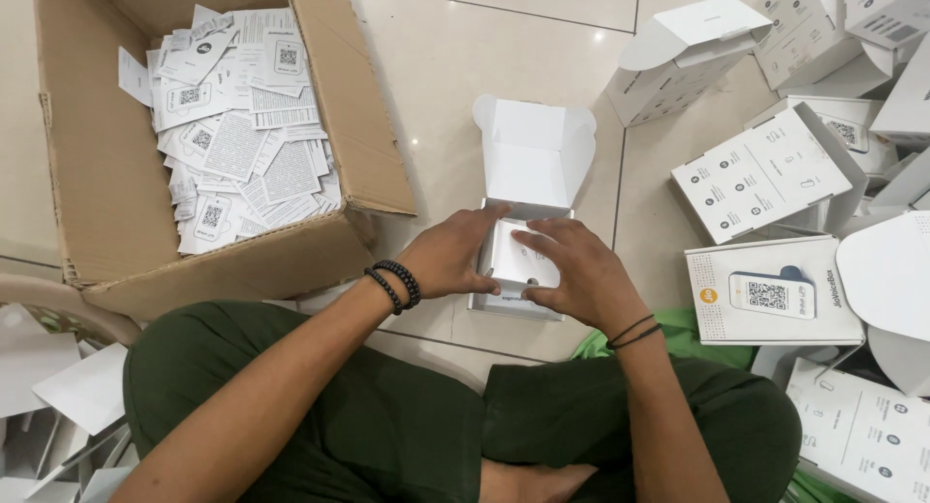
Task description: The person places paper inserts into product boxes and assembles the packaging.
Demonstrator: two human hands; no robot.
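A small white carton stands open on the tiled floor in front of me, its lid flipped up and away. My left hand grips the carton's left side, fingertips over its rim. My right hand rests on top of the white insert inside it, fingers spread and pressing down. Black bead bracelets circle my left wrist, thin black bands my right. My legs in dark green trousers are crossed below.
A large brown cardboard box at the left holds several printed white leaflets. Many white cartons, open and closed, pile up at the right. Flat white card pieces lie at the lower left.
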